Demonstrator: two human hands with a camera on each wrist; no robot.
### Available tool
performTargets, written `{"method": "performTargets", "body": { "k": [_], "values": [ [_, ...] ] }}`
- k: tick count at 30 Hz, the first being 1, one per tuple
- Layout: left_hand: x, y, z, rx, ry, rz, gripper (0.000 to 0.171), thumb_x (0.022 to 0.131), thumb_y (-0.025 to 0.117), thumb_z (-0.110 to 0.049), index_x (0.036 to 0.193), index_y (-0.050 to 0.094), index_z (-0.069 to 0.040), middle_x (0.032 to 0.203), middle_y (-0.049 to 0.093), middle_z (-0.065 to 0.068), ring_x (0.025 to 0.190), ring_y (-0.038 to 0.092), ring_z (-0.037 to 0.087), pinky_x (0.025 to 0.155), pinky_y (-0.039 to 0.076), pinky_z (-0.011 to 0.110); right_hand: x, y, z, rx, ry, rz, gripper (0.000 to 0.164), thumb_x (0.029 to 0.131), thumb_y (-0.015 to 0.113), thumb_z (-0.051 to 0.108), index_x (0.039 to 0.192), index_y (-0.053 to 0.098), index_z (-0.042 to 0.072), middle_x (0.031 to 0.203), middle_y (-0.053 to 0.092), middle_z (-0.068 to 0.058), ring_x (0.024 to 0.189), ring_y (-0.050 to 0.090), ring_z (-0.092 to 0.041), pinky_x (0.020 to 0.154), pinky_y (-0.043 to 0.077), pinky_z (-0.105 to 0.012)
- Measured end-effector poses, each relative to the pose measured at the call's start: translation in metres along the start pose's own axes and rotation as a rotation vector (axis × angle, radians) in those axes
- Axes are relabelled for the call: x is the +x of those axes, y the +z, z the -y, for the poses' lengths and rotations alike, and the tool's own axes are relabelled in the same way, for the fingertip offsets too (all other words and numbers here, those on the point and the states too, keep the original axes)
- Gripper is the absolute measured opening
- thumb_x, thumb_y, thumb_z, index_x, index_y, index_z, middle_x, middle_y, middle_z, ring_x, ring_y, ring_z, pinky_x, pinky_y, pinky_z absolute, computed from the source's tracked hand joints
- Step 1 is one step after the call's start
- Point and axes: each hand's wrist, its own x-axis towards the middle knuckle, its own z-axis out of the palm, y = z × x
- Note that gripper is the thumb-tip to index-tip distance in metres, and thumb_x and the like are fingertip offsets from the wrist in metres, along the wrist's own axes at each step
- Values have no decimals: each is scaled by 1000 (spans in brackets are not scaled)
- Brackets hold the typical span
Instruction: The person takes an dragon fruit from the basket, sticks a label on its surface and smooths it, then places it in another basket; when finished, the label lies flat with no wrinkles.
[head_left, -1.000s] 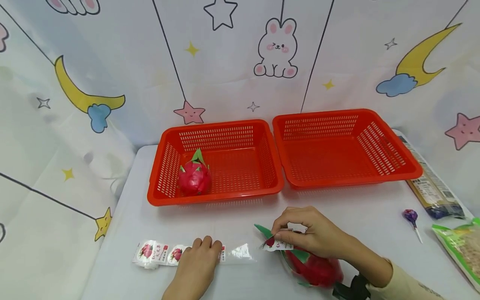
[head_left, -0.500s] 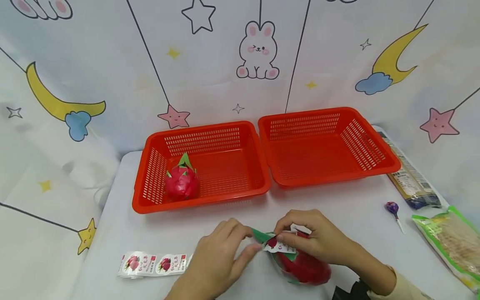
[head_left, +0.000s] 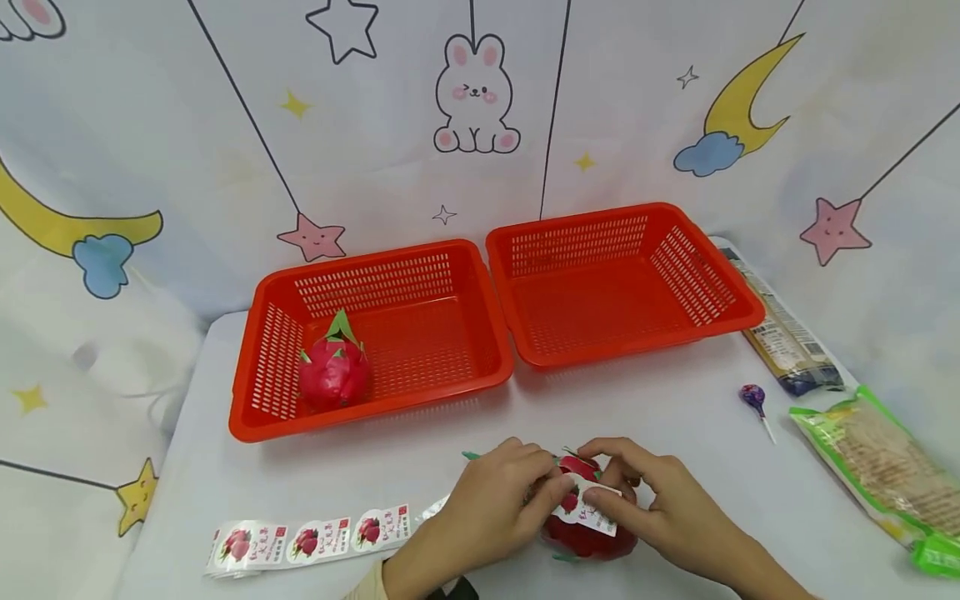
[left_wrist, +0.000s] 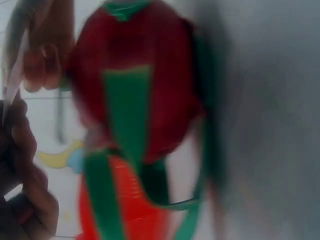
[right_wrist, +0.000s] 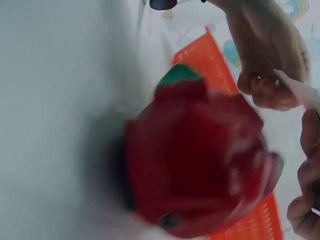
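Left hand (head_left: 498, 504) and right hand (head_left: 660, 508), thumbs and fingers pinching opposite sides of a sticker (head_left: 581, 513), held over a dragon fruit (head_left: 592, 542) and apart from it. Left of this fruit: a sticker strip (head_left: 322, 537). Beyond it: a red basket (head_left: 427, 333) containing a second dragon fruit (head_left: 333, 373).

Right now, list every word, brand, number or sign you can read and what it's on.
No text reads clearly.
Sticker strip: red and black characters, too small to read.
Held sticker: characters too small to read.
Blue-ended packet: fine print, too small.
Green-edged bag: no lettering discernible.
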Motion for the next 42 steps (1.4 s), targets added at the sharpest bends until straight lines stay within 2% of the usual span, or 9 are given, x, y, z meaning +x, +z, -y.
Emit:
{"method": "performTargets", "body": {
  "k": [7, 14, 17, 20, 23, 26, 30, 35, 42],
  "values": [
    [4, 29, 9, 149, -90, -64, 26, 90, 73, -27, 70, 57, -23, 73, 52, -12, 78, 42, 7, 71, 30, 18, -8, 6, -11, -118, 74, -17, 33, 92, 75, 11, 118, 61, 26, 72, 51, 24, 64, 46, 7, 54, 40, -14],
    [5, 39, 16, -16, -260, -75, 18, 86, 73, -23, 75, 59, -24, 77, 56, -11, 81, 40, 3, 76, 32, 21, -7, 5, -9, -131, 71, -23, 29, 92, 75, 11, 114, 63, 27, 72, 50, 24, 66, 46, 7, 54, 40, -14],
    [5, 41, 19, -47, -286, -86, 14, 87, 72, -21, 80, 60, -23, 76, 57, -11, 79, 40, 2, 77, 33, 22, -8, 6, -9, -133, 56, -28, 30, 91, 75, 10, 113, 63, 26, 72, 50, 24, 67, 46, 7, 55, 40, -14],
    [3, 41, 18, -40, -270, -97, 11, 89, 71, -23, 85, 62, -23, 79, 59, -12, 81, 43, 3, 79, 36, 25, -9, 6, -10, -136, 53, -30, 30, 91, 75, 10, 113, 63, 26, 73, 50, 24, 67, 46, 7, 55, 41, -14],
    [-2, 40, 13, 16, -216, -76, 14, 95, 68, -34, 100, 65, -21, 94, 63, -9, 96, 51, 7, 91, 43, 34, -9, 6, -10, -128, 59, -28, 30, 91, 75, 10, 113, 64, 26, 73, 50, 24, 67, 46, 7, 54, 41, -15],
    [-10, 37, 8, 119, -155, -13, 39, 100, 58, -49, 126, 62, -21, 121, 64, -3, 120, 53, 18, 108, 42, 56, -9, 6, -11, -127, 54, -27, 30, 91, 75, 10, 114, 63, 26, 72, 51, 24, 67, 46, 7, 54, 41, -14],
    [-16, 36, 5, 236, -125, 90, 54, 104, 44, -57, 147, 50, -26, 146, 56, 3, 138, 47, 34, 106, 29, 81, -9, 6, -11, -128, 51, -29, 31, 90, 76, 10, 114, 63, 26, 72, 51, 24, 67, 47, 7, 55, 41, -15],
    [-20, 40, 6, 287, -115, 146, 56, 107, 33, -57, 154, 44, -27, 151, 54, 4, 140, 46, 38, 106, 25, 83, -10, 5, -11, -118, 81, -16, 31, 91, 77, 13, 115, 64, 26, 74, 51, 23, 68, 48, 6, 55, 43, -16],
    [-21, 44, 8, 294, -115, 132, 56, 107, 33, -57, 153, 44, -28, 146, 58, 2, 134, 50, 34, 105, 26, 84, -12, 1, -12, -137, 134, 2, 32, 89, 79, 21, 117, 64, 27, 76, 52, 24, 69, 49, 5, 55, 43, -17]
  ]
}}
